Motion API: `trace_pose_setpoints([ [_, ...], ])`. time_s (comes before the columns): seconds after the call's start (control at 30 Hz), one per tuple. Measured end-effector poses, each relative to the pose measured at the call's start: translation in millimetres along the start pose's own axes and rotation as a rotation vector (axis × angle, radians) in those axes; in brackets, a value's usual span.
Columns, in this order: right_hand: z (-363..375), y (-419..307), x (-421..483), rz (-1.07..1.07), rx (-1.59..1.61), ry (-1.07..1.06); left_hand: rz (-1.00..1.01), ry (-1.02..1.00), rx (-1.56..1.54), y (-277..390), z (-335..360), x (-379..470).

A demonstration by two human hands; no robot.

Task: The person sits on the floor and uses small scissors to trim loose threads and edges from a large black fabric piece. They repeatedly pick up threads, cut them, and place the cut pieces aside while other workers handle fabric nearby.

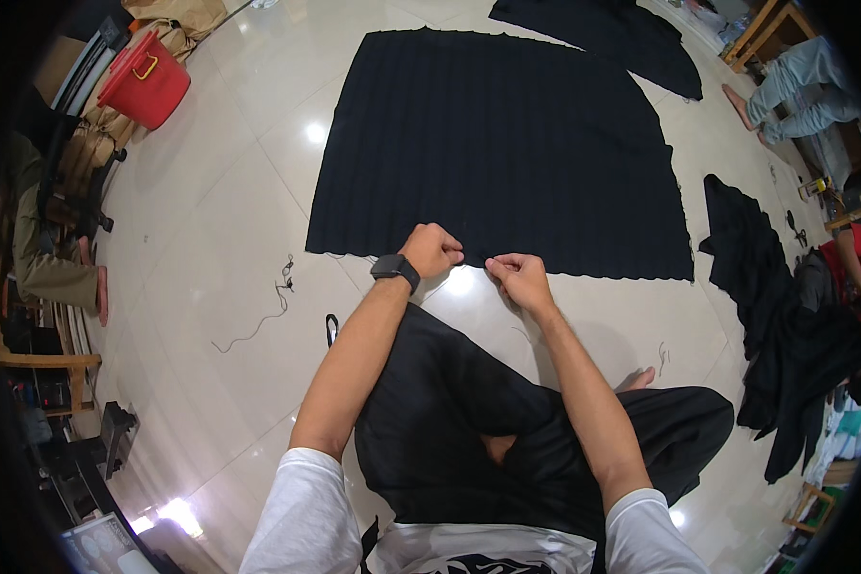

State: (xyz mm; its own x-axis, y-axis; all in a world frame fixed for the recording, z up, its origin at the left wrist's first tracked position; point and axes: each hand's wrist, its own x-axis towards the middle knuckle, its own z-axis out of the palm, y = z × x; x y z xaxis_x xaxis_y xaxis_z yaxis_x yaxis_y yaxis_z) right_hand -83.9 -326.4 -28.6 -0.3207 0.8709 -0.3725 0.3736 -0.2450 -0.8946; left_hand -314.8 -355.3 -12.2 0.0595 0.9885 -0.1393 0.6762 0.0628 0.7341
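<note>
A large panel of black ribbed fabric [502, 151] lies spread flat on the tiled floor in front of my crossed legs. At its near edge my left hand [430, 251], with a dark watch [396, 268] on the wrist, pinches the cloth between thumb and fingers. A short way to the right, my right hand [520, 278] pinches the same edge. Loose threads hang from the edge beside my left wrist. Partly behind my left forearm, a small black-handled tool [331, 328], perhaps thread snips, rests on the floor.
Another black fabric piece [617, 36] lies beyond the panel. Bunched black cloth [750, 265] is at the right, near a co-worker's arm [849, 265] and scissors [796, 231]. A red plastic tub [147, 82] stands upper left. Loose thread [280, 308] lies on the floor. Other people's legs show at both sides.
</note>
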Motion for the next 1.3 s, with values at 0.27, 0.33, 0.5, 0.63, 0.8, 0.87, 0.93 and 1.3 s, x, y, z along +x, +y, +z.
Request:
trace_pose_setpoints([
  [0.27, 0, -2, -8, 0.016, 0.135, 0.007, 0.032, -0.071, 0.147, 19, 19, 1],
  [0.33, -1, -2, -9, 0.006, 0.142, 0.011, 0.01, -0.154, 0.099, 17, 14, -3],
  [0.5, -1, -7, -17, 0.01, 0.145, -0.009, 0.026, -0.508, 0.006, 15, -5, -28],
  [0.63, 0, -2, -13, -0.036, 0.173, 0.009, 0.033, -0.509, 0.21, 6, -44, -36],
  [0.8, -5, -1, -15, -0.008, 0.125, 0.036, -0.127, -0.233, 0.751, -23, -97, -64],
  [0.87, -2, -6, -17, -0.009, 0.135, 0.031, -0.004, -0.133, 0.431, -35, -90, -65],
  [0.93, -1, -4, -17, -0.014, 0.137, 0.029, 0.068, -0.1, 0.23, -25, -74, -57],
  [1.3, 0, -2, -20, -0.018, 0.14, 0.034, -0.013, -0.101, 0.359, -8, -10, -27],
])
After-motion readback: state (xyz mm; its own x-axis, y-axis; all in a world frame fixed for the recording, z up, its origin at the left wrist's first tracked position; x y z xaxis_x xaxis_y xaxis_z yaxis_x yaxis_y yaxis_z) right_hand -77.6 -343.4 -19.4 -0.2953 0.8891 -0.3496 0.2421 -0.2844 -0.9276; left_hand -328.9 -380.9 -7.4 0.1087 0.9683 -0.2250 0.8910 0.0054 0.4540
